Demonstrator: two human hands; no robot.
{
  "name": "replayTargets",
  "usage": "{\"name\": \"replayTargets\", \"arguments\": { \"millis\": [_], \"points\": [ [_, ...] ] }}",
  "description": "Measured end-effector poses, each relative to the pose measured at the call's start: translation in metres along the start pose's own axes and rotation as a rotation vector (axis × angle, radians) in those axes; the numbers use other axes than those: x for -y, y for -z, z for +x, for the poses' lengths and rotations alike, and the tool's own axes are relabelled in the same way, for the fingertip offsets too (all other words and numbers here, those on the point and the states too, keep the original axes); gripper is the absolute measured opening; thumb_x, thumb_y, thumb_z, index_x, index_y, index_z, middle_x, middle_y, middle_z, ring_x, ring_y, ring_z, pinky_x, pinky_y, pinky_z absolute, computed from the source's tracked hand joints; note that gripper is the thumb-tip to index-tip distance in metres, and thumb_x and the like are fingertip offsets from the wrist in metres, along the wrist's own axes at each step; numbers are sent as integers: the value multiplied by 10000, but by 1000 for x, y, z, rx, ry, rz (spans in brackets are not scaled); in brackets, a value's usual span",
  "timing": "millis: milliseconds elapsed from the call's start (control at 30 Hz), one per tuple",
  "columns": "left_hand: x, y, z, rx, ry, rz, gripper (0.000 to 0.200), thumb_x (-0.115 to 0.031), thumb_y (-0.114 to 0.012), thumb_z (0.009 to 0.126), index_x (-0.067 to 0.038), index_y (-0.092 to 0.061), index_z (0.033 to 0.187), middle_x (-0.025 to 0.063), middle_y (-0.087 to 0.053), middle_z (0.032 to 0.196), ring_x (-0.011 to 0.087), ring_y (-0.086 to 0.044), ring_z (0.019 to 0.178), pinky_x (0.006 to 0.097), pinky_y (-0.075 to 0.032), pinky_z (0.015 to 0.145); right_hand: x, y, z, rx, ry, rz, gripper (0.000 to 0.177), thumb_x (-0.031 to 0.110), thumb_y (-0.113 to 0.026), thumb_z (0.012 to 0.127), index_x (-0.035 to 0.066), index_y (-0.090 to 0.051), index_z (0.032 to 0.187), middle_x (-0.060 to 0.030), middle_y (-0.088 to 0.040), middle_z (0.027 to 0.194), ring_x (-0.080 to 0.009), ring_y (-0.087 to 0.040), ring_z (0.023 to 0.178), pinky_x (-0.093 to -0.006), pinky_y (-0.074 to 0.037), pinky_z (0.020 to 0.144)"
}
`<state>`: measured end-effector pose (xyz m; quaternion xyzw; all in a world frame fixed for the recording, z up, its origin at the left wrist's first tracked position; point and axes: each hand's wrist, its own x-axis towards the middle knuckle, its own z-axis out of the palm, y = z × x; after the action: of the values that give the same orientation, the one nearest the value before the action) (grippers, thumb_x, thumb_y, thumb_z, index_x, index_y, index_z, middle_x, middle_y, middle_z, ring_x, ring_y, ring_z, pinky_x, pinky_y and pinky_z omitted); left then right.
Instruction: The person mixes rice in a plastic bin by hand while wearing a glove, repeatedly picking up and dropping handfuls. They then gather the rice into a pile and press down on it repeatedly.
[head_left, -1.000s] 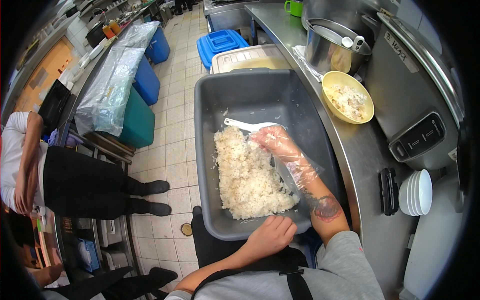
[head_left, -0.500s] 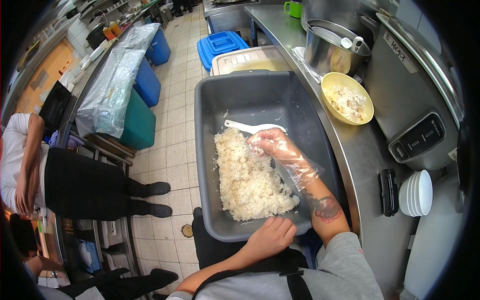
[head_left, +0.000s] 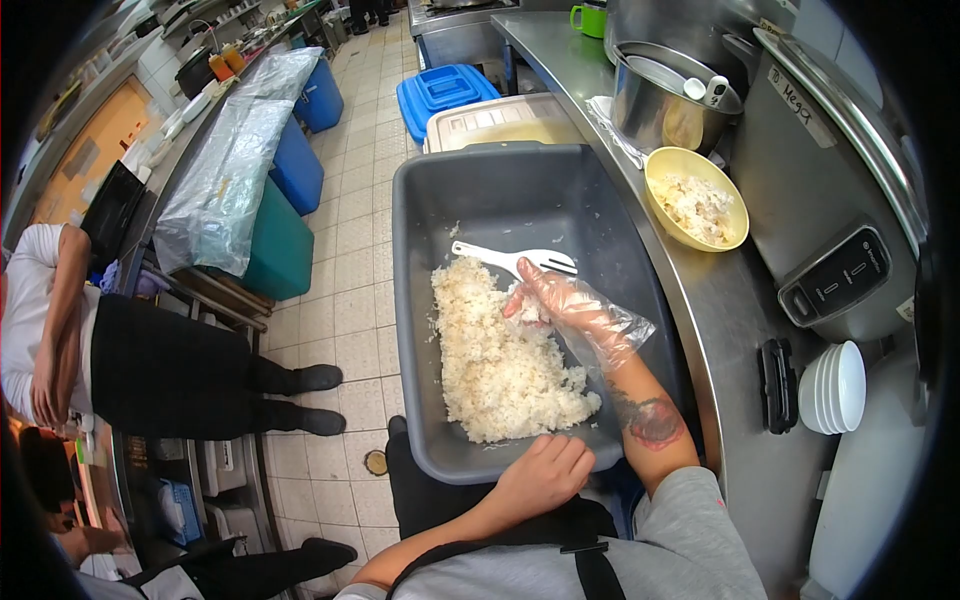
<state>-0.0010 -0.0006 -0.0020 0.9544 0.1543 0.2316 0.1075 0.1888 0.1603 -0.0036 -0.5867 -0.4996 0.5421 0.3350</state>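
A large grey tub (head_left: 430,220) stands before me with a broad heap of cooked rice (head_left: 500,370) in it. My right hand (head_left: 565,302), in a clear plastic glove, is over the heap's right side. Its thumb is lifted away, and some rice shows in the curled fingers. Just behind that hand lies a white slotted spatula (head_left: 515,258), flat on the tub floor at the top of the heap. My bare left hand (head_left: 548,468) rests on the tub's near rim with bent fingers, which seem to grip the edge.
On the steel counter (head_left: 700,330) at right are a yellow bowl of rice (head_left: 697,198), a steel pot (head_left: 650,105), stacked white bowls (head_left: 833,387) and a large steel appliance (head_left: 830,180). Blue lids (head_left: 445,95) lie beyond the tub. A person (head_left: 170,365) stands at left, arms crossed.
My right hand has turned and loosened, its thumb now raised away from the fingers, so more of the spatula's slotted end shows. My left hand has stayed on the rim.
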Motion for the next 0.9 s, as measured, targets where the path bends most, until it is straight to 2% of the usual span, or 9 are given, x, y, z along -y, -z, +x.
{"name": "replayTargets", "arguments": {
  "millis": [100,200,300,400,500,600,800,900],
  "points": [
    [0,0,0,1,-4,8,187,-185,-695,794,-77,-583,898,36,-476,808,197,-528,762,321,-419,692,5,6,-8,180,60,179,359,413,-715,942,71,-746,1046,-23,-674,892,-103,-585,766,-274,-492,693],
    [0,0,1,4,-7,12,186,-184,-695,792,-77,-581,893,36,-473,805,197,-526,760,322,-418,691,-10,14,0,259,194,184,331,233,-769,894,57,-703,1166,0,-680,963,-103,-608,840,-268,-511,764],
    [1,1,1,2,-11,8,183,-181,-695,792,-78,-577,886,38,-472,804,199,-525,759,323,-419,689,-11,13,-2,233,206,282,336,138,-781,847,27,-703,1154,-21,-700,995,-108,-638,916,-274,-523,847],
    [1,0,1,-2,-7,2,178,-178,-693,792,-79,-572,878,39,-471,802,201,-526,758,325,-421,685,-10,15,0,254,181,305,339,119,-789,835,8,-700,1142,-44,-716,1028,-132,-657,983,-280,-520,904],
    [1,1,0,-7,-3,2,174,-175,-691,794,-80,-569,873,40,-471,802,203,-528,757,327,-424,682,-7,15,-1,248,214,308,324,114,-791,829,0,-705,1120,-63,-720,1042,-130,-659,988,-274,-519,906],
    [0,1,1,-10,-4,1,171,-172,-690,798,-81,-568,874,41,-473,802,203,-529,757,327,-426,682,-6,13,-3,179,222,288,300,133,-802,830,-2,-714,1084,-40,-709,1027,-112,-648,929,-266,-522,856],
    [0,-1,-1,4,3,-9,175,-182,-694,807,-82,-568,874,41,-475,803,206,-534,761,327,-427,686,8,10,-10,29,184,154,183,133,-838,792,21,-744,902,-22,-711,858,-93,-650,803,-260,-527,743],
    [-1,1,0,24,3,-12,179,-189,-702,810,-87,-567,870,41,-474,801,209,-535,761,330,-427,686,17,4,-15,-65,195,25,175,120,-842,775,32,-746,892,-12,-703,801,-86,-638,738,-264,-529,695]
  ]
}}
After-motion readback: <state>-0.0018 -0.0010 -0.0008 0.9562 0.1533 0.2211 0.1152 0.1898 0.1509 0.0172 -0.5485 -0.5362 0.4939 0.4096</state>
